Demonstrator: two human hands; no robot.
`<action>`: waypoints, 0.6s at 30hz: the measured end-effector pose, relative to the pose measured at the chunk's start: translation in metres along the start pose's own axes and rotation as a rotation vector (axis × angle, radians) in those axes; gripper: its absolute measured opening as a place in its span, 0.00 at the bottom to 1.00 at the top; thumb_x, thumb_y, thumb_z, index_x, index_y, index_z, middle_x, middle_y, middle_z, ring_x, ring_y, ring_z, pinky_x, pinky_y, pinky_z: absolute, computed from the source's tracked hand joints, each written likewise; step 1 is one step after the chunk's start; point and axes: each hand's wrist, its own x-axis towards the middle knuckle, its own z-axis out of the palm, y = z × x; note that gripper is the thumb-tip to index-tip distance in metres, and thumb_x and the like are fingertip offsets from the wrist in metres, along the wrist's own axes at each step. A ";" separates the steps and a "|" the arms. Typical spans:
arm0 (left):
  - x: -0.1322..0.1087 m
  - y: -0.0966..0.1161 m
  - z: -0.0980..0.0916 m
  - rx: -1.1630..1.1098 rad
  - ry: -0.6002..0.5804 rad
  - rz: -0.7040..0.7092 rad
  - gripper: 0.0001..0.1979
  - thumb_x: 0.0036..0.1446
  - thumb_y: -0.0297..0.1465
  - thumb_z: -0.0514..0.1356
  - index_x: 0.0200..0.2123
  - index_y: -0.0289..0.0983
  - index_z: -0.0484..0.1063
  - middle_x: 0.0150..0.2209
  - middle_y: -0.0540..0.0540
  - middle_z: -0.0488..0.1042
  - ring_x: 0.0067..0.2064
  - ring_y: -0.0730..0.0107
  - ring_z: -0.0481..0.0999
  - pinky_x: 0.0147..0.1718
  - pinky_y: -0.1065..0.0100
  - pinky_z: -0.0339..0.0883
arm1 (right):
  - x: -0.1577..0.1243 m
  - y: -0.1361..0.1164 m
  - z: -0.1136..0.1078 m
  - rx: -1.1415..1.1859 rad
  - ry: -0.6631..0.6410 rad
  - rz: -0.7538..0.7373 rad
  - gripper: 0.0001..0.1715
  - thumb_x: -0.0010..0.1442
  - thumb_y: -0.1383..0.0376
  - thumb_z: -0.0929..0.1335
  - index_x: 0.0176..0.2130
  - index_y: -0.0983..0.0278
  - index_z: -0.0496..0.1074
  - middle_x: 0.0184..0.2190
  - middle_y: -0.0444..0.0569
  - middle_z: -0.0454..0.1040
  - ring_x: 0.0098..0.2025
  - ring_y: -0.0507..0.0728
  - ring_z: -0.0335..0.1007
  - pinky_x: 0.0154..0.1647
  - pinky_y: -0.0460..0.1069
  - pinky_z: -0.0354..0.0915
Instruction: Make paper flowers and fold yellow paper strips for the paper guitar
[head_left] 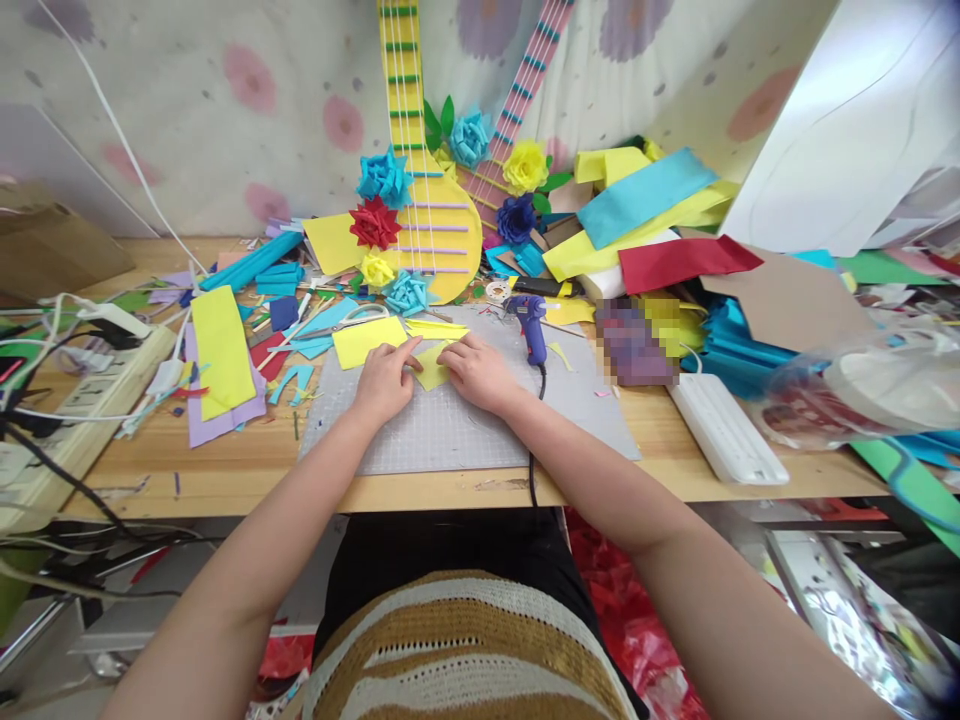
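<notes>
A small piece of yellow crepe paper (432,372) lies on the grey cutting mat (450,440) between my two hands. My left hand (387,382) holds its left edge, index finger stretched towards the paper and thumb close by. On the opposite edge, my right hand (480,370) has its fingers bent down onto the paper; its thumb is partly hidden. Just behind my left hand lie a larger yellow sheet (367,342) and white-handled scissors (367,316). To the right of my right hand rests a purple glue gun (532,328), its black cord running off the table's front edge.
A yellow paper guitar (442,225) with paper flowers leans at the back. Coloured paper strips (645,205) pile up at the right rear, near a white power strip (731,430). Paper scraps and a yellow strip (223,350) lie left; cables crowd the far left.
</notes>
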 end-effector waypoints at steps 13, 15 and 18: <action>0.001 -0.008 0.005 -0.036 -0.021 0.044 0.35 0.43 0.17 0.49 0.57 0.38 0.64 0.39 0.48 0.78 0.46 0.62 0.68 0.49 0.61 0.63 | 0.003 -0.009 0.012 0.000 -0.010 0.224 0.23 0.58 0.50 0.64 0.41 0.67 0.68 0.39 0.55 0.68 0.44 0.60 0.60 0.41 0.51 0.57; 0.001 -0.008 0.005 -0.041 -0.003 0.035 0.34 0.44 0.18 0.49 0.57 0.38 0.65 0.40 0.48 0.78 0.46 0.62 0.69 0.49 0.61 0.64 | 0.002 -0.007 0.010 -0.027 -0.001 0.222 0.16 0.60 0.57 0.63 0.42 0.66 0.68 0.40 0.55 0.68 0.45 0.60 0.60 0.41 0.51 0.57; 0.000 -0.007 0.004 -0.040 -0.011 0.028 0.35 0.44 0.18 0.49 0.57 0.39 0.64 0.39 0.50 0.78 0.46 0.62 0.69 0.50 0.61 0.63 | 0.000 -0.004 0.006 -0.062 0.027 0.177 0.12 0.62 0.67 0.60 0.42 0.64 0.70 0.42 0.54 0.68 0.46 0.60 0.58 0.40 0.50 0.57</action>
